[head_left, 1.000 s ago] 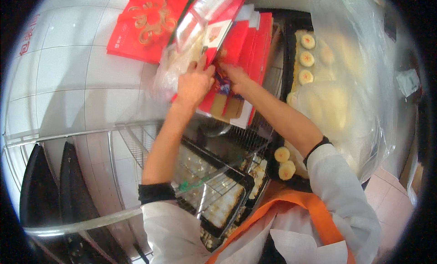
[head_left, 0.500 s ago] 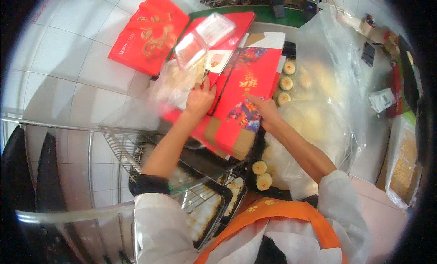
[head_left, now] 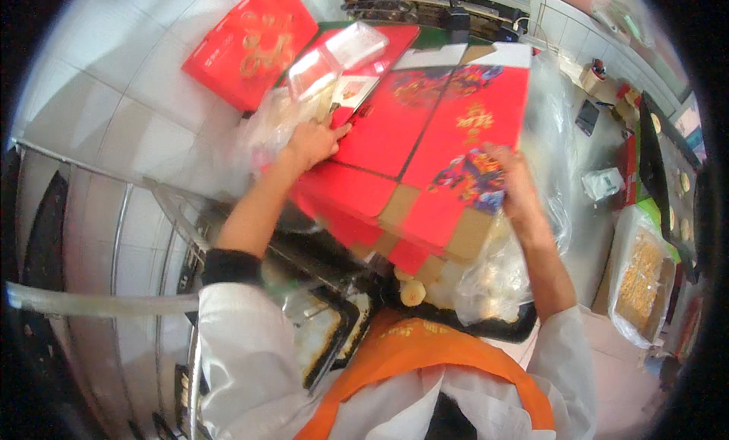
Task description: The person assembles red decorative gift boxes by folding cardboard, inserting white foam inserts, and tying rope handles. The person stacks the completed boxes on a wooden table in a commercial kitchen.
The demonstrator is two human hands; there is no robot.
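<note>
A red gift carton [head_left: 456, 129] with gold and multicoloured print lies spread in front of me, its panels divided by dark fold lines. Brown and white flaps stick out at its ends. My right hand [head_left: 516, 183] is closed round the carton's right edge. On its left side my left hand [head_left: 310, 144] presses the red cardboard, with fingers partly stretched; their undersides are hidden. Just beyond that hand are clear plastic trays [head_left: 315, 72], a white printed card [head_left: 353, 91] and a crumpled clear plastic bag [head_left: 266, 140].
A red bag-shaped package [head_left: 250, 49] leans at the far left. Under the carton, a dark tray holds pale round pastries [head_left: 412, 293] and plastic sheeting [head_left: 497, 280]. A lined box of golden crumbs [head_left: 642, 280] and another pastry tray [head_left: 668, 174] stand right. Metal rack rails [head_left: 99, 302] run at left.
My right hand has moved right with the carton's edge, and the carton now spreads wider, covering the row of pastries. My left hand has shifted slightly left. The view has turned a little.
</note>
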